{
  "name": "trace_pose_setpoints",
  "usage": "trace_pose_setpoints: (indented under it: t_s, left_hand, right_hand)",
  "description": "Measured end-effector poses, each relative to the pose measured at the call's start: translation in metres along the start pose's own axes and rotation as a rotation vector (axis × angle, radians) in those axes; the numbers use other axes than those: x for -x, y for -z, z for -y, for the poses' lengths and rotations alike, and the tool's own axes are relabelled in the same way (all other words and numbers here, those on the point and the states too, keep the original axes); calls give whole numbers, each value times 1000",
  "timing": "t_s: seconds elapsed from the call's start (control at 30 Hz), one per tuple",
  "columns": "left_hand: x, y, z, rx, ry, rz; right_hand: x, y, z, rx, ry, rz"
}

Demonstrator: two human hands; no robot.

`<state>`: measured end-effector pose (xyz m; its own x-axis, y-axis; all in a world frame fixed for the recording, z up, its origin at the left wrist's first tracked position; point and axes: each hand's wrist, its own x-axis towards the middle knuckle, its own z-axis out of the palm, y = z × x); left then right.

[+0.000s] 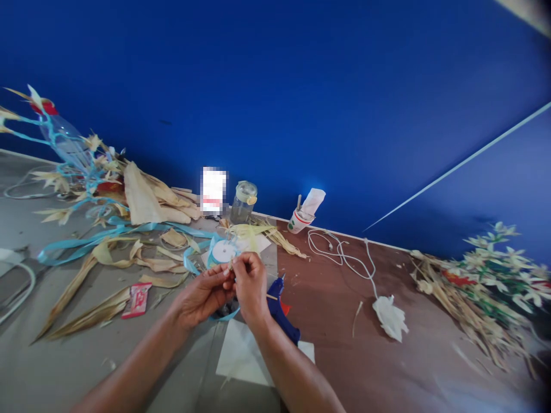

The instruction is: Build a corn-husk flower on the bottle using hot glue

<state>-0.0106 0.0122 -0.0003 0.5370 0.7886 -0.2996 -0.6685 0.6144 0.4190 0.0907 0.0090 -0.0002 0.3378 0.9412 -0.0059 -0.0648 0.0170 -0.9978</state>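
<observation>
My left hand (204, 295) and my right hand (252, 287) meet above the middle of the table, fingers closed in a pinch. Between their fingertips is a small pale piece of dried husk (231, 264), partly hidden by the fingers. A thin yellowish husk strip (252, 238) rises just above my right hand. Right behind the hands is a white-centred spool (224, 250) of light blue ribbon (161, 227). A dark blue glue gun (287, 321) lies beside my right wrist, partly covered by it. White paper (241, 355) lies beneath my forearms.
Dried husks (80, 287) and a red wrapper (136, 300) lie on the left. Behind stand a plastic bottle (69, 140) with husk flowers, a lidded jar (243, 205) and a paper cup (298, 221). A white cable (368, 269), crumpled tissue (390, 318) and more flowers (495, 267) are on the right.
</observation>
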Motion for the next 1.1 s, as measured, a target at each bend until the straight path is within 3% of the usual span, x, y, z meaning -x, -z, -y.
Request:
trace_pose_setpoints:
  t_s: [0.3, 0.53, 0.87, 1.1]
  left_hand:
    - [2, 0, 1, -108, -118, -90]
    - [3, -1, 2, -179, -215, -142]
    - [5, -6, 0, -228, -213, -173]
    - [6, -6, -2, -228, -214, -167]
  right_hand:
    - [3, -3, 10, -207, -160, 93]
    - [-1, -3, 10, -310, -176, 36]
    - [-13, 9, 11, -291, -153, -11]
    - [-10, 9, 12, -169, -232, 128]
